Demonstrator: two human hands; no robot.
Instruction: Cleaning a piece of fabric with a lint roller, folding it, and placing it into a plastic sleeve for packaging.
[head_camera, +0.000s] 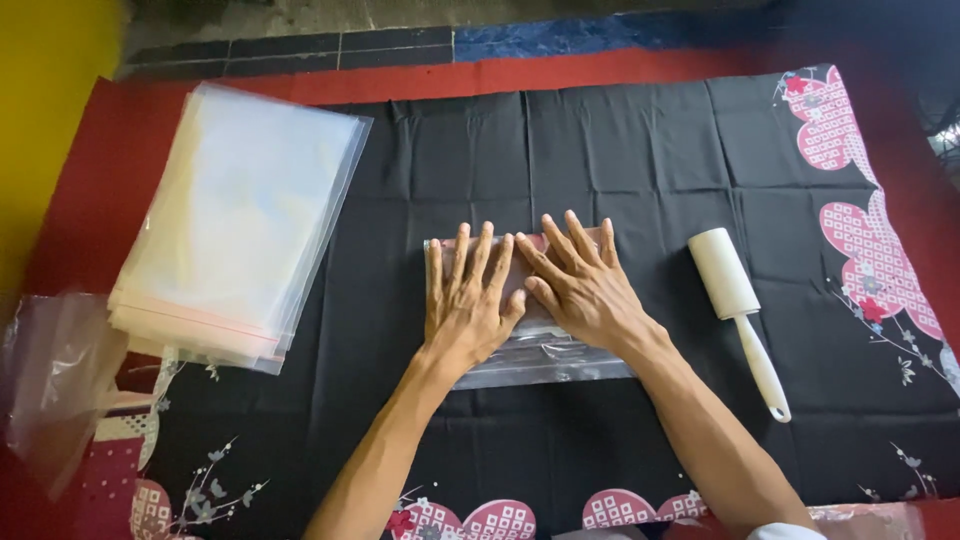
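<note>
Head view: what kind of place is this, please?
Probably a home packing spot on the floor. A black cloth with pink flowers is the work surface, a stack of clear zip bags lies ready, and a white lint roller is beside the left hand and right hand, pressing a filled bag.

Both flat hands, the left hand and the right hand, hide most of the clear packed bag, so its contents cannot be told. At the near left, a crumpled clear bag is blurred and cut by the edge.
</note>
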